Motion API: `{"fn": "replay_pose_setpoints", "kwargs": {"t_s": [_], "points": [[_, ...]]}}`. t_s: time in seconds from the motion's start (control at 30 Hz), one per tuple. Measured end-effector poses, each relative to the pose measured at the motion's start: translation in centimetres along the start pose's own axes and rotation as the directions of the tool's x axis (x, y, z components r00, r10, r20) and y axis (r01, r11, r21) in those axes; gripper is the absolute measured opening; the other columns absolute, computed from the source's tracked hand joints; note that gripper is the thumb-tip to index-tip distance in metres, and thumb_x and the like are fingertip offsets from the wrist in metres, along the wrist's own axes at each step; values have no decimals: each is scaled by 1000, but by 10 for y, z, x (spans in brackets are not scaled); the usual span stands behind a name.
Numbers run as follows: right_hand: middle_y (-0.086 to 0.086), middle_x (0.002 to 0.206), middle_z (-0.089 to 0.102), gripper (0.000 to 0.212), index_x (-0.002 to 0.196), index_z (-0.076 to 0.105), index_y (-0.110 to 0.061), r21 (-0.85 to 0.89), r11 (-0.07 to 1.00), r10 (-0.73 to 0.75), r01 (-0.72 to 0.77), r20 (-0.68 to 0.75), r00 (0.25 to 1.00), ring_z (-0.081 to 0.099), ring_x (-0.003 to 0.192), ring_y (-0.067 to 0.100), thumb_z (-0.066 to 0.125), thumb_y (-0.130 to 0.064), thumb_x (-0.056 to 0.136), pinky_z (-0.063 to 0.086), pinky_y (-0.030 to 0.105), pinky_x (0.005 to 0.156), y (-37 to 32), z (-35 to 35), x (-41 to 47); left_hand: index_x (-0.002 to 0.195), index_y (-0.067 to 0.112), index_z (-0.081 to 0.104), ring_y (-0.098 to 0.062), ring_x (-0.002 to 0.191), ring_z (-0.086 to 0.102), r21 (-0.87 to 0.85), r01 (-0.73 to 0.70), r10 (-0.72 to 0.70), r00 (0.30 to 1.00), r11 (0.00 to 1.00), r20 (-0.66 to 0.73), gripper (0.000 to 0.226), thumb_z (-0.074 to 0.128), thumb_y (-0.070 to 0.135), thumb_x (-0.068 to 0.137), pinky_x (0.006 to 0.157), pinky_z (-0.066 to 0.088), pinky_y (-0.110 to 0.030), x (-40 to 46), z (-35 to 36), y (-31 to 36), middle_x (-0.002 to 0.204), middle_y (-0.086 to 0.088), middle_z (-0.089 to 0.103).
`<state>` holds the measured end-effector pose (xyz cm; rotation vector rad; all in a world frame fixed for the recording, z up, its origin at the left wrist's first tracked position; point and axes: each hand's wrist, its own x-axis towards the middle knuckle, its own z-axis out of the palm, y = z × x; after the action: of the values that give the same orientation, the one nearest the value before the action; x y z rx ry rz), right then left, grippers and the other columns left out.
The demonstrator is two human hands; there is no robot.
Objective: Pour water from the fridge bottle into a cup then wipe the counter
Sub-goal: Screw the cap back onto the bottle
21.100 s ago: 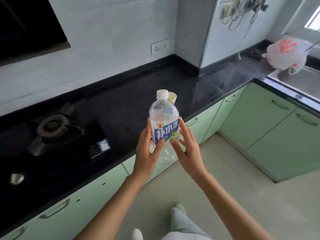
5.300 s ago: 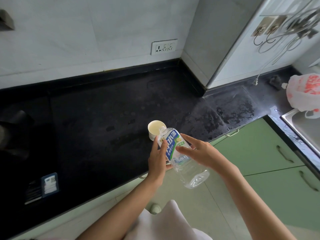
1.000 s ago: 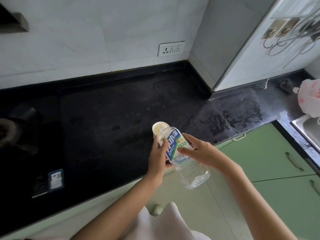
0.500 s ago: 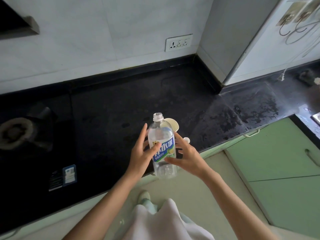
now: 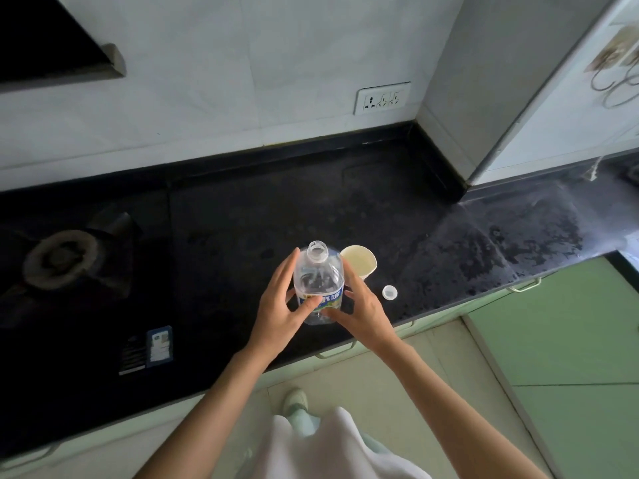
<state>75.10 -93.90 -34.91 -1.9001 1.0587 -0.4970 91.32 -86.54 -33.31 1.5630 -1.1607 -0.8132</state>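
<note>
Clear plastic bottle (image 5: 318, 279) upright, uncapped, near counter (image 5: 242, 209) edge — clasped by left hand (image 5: 280, 309) and right hand (image 5: 363, 307). Paper cup (image 5: 359, 260) just right; cap (image 5: 389, 292) loose. Risk: elbowing cup — spill.

Bottle (image 5: 318, 281) was tipped back upright from cup (image 5: 359, 261), then brought down over counter (image 5: 242, 216) between both hands.

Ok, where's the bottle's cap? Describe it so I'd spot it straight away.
Start at the black stone counter and find its front edge above the pale green cabinets. Right of the clear plastic bottle, just right of the right hand, lies the small round white cap. It lies flat beside the taller cream paper cup.
</note>
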Motion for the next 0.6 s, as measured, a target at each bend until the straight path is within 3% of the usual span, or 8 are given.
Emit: {"fn": "replay_pose_setpoints", "kwargs": {"t_s": [0.1,0.33,0.43,0.53,0.6], "points": [[-22,143,43,90,148,18,-40,2,1000,15,-15,-2,1000,46,129,7,67,-49,74,46,45,101,7,0,-2,150,25,29,-4,138,35,14,-18,18,1000,1000,9,81,71,33,81,102,48,-37,-2,5,-2,151,7,35],[-15,147,38,94,150,14,-37,-105,994,-23,21,-25,999,43,129,3,72,-49,77,47,34,100,24,-10,-14,148,35,29,-7,137,37,35,-38,38,999,999,19,84,76,40,78,105,45,-42,-2,11,-4,149,11,37],[-11,134,49,77,146,30,-29,-120,993,-9,-15,-197,980,51,117,1,73,-30,82,49,24,93,45,-23,-29,147,40,28,-9,137,38,29,-38,38,999,999,20,83,73,46,77,106,44,-45,-1,12,-5,148,12,38],[-9,120,56,58,138,46,-25,-155,980,54,-123,-389,920,56,106,9,70,-18,85,54,30,85,71,-38,-38,146,39,31,-10,136,40,12,-36,36,999,999,9,83,74,49,76,105,45,-45,-2,12,-5,147,13,39],[-4,122,56,53,135,49,-21,-257,934,125,-247,-412,903,55,106,19,68,-22,86,52,34,79,86,-46,-34,145,37,33,-10,135,41,-4,-40,40,999,999,4,82,75,46,76,104,46,-44,-3,13,-4,145,13,40]]}}
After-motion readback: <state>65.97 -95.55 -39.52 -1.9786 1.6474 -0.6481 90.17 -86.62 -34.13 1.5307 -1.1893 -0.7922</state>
